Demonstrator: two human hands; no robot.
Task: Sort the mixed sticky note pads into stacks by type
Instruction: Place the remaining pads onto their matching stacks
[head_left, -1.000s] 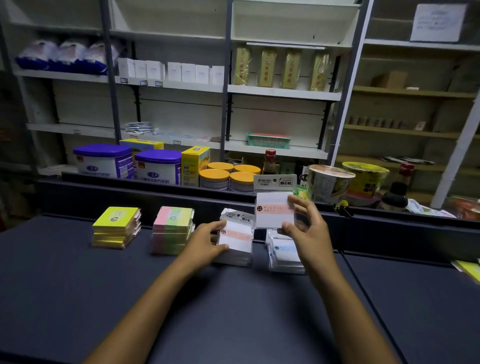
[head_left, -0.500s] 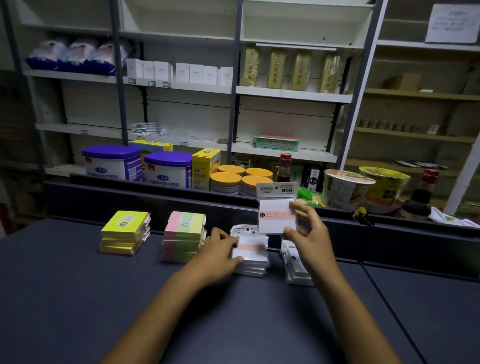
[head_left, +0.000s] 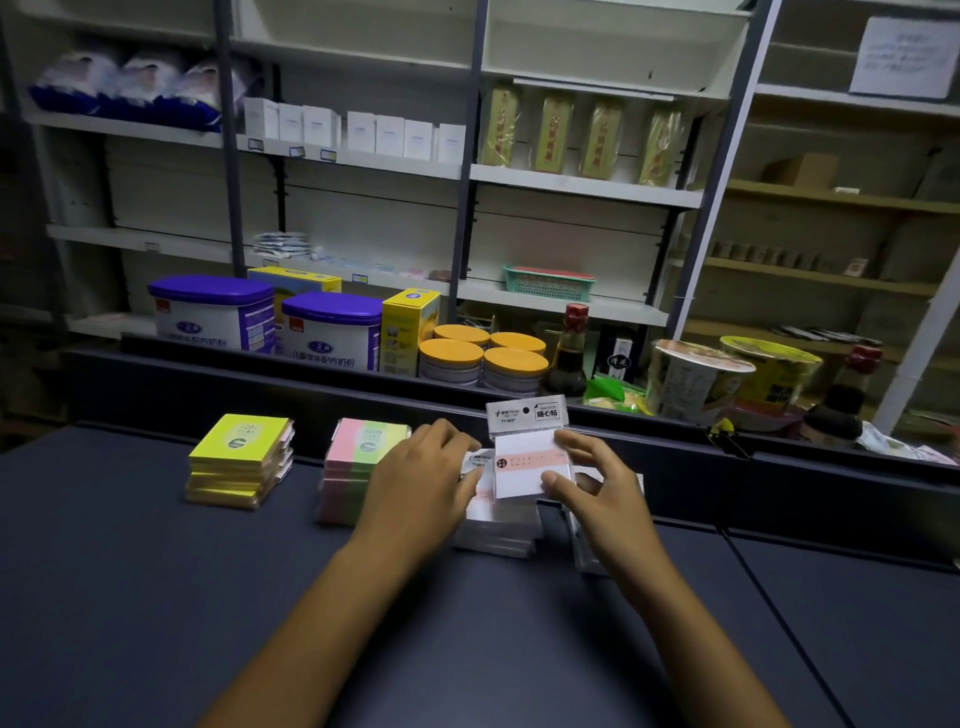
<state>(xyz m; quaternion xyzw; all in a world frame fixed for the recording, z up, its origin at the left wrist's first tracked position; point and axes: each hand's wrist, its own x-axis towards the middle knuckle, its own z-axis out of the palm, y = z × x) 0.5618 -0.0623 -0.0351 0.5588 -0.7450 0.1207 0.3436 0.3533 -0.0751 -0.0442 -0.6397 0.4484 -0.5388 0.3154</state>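
Observation:
My right hand pinches a white packaged pad with a pink band and holds it upright just above a stack of the same white pink-band pads. My left hand rests flat on that stack's left side. A second stack of white pads lies to the right, mostly hidden behind my right hand. Further left stand a pink-and-green pad stack and a yellow pad stack, all on the dark table.
A raised dark ledge runs along the table's far edge. Behind it stand purple-lidded tins, a yellow box, orange-lidded jars, a sauce bottle and noodle cups. Shelving fills the background.
My right hand has lowered the pink-band pad closer to the pink-band stack. My left hand stays on that stack. The camera has shifted slightly.

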